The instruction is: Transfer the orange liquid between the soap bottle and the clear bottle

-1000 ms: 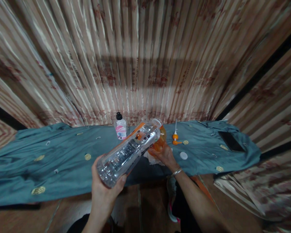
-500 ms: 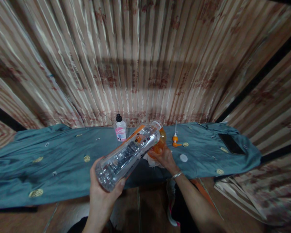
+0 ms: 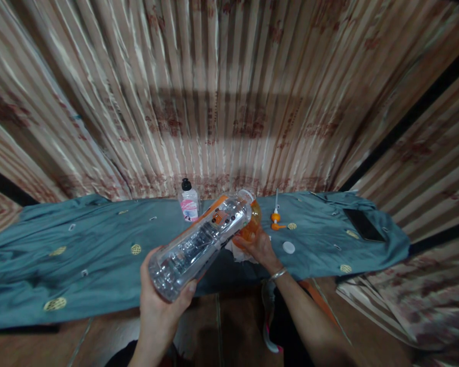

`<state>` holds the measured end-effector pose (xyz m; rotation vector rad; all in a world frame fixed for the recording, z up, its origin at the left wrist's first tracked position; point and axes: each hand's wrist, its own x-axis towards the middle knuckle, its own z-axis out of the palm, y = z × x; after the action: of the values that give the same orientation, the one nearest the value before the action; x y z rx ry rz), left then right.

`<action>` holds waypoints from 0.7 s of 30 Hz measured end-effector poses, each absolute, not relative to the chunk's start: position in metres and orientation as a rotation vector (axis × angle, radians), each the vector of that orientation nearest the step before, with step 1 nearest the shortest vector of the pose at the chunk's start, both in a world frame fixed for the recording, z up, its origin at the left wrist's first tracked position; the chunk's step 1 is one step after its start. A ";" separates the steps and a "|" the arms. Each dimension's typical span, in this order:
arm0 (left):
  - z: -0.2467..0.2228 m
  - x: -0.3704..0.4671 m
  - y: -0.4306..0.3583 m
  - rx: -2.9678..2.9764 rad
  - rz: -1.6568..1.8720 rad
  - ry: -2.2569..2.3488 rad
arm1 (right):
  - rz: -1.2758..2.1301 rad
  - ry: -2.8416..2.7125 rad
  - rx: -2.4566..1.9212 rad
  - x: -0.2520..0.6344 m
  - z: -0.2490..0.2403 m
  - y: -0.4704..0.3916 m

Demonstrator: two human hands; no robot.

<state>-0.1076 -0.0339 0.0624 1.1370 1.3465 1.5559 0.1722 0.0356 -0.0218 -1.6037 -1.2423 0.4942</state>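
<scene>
My left hand is wrapped round the base of a large clear plastic bottle with an orange and black label. The bottle is tilted, its neck up and to the right, over an orange see-through bottle. My right hand grips that orange bottle by its body. The clear bottle partly hides the orange one, and I cannot tell whether their mouths touch. Beneath my right hand lies a crumpled pale tissue. An orange pump head with its tube and a white cap lie to the right.
Behind the clear bottle, a bottle with a black top and pink label stands upright. A black phone lies at the right end of the teal cloth. Striped curtains hang close behind and at both sides.
Both hands keep their holds, and the bottles stay tilted together almost unmoved. The whole view has shifted very slightly.
</scene>
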 end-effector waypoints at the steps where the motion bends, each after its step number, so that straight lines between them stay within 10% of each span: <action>1: 0.062 -0.108 -0.034 1.137 1.556 1.349 | 0.493 -1.234 -1.590 0.172 -0.023 0.036; 21: 0.069 -0.110 -0.037 1.133 1.535 1.381 | 0.496 -1.250 -1.633 0.177 -0.031 0.037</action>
<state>-0.1101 -0.0366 0.0690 1.1327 1.3807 1.5352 0.1768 0.0369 -0.0311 -1.6327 -1.2503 0.4957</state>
